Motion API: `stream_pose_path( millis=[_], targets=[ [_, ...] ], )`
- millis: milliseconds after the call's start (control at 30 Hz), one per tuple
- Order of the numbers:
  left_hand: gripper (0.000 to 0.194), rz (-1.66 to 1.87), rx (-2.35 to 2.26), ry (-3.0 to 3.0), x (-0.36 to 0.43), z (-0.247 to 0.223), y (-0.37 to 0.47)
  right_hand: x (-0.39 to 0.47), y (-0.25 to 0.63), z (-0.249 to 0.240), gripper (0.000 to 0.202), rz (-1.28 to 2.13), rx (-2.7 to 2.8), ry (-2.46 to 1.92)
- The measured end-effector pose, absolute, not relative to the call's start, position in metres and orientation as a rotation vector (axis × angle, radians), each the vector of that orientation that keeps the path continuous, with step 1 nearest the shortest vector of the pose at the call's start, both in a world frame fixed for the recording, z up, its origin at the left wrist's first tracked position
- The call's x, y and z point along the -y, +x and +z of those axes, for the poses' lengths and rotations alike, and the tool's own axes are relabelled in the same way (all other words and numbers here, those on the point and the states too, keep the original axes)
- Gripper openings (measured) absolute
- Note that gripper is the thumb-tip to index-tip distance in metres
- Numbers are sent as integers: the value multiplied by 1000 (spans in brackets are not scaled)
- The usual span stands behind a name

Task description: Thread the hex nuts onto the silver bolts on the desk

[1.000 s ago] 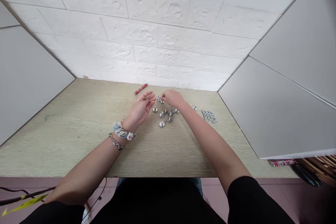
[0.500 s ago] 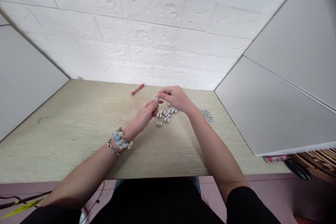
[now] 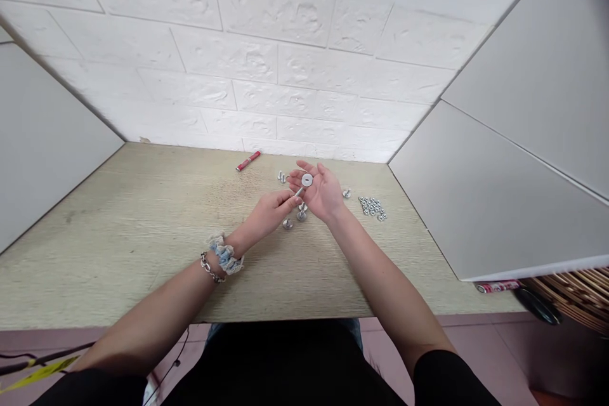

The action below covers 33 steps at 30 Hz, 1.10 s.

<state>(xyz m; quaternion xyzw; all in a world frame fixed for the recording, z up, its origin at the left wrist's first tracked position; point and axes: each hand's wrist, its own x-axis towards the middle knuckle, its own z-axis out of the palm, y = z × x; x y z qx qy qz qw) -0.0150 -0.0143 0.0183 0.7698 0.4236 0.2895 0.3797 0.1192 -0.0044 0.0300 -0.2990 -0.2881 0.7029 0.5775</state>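
Silver-coloured metal shows in both hands: the left hand (image 3: pixel 270 212) pinches a bolt (image 3: pixel 299 191) between thumb and fingers, its shank slanting up and to the right, while the right hand (image 3: pixel 322 189) is turned palm up with its fingers spread, bearing a flat round washer (image 3: pixel 307 180) near the base of the fingers without gripping it. The shank's tip points at the washer, just beside its lower left edge; whether the two touch, I cannot tell.

Below the hands, on the person's side, a few bolts stand upright through washers on the pale wooden table (image 3: pixel 166 247); the nearest washered bolt (image 3: pixel 288 224) sits a little below the left fingers. Two slim bolts (image 3: pixel 281 177) stand just left of the right fingertips, beyond the left hand. Right of the right palm, another bolt with a washer (image 3: pixel 346 193) stands between that hand and a cluster of nuts (image 3: pixel 372 207). A red pen-like tube (image 3: pixel 248 160) lies farther back, left of both hands, near the white brick-patterned wall (image 3: pixel 257 63).
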Motion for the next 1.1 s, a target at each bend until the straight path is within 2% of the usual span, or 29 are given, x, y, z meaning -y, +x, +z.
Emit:
stream_pose_path(
  millis=[100,633,1100],
  targets=[
    [34,728,-1118,1998,12,15,-15,7,112,25,24,1653,688,-711],
    [34,727,-1125,1869,9,10,-15,9,109,17,27,1608,810,-735],
    [24,773,-885,1636,9,5,-12,14,110,22,28,1278,1151,-742]
  ],
)
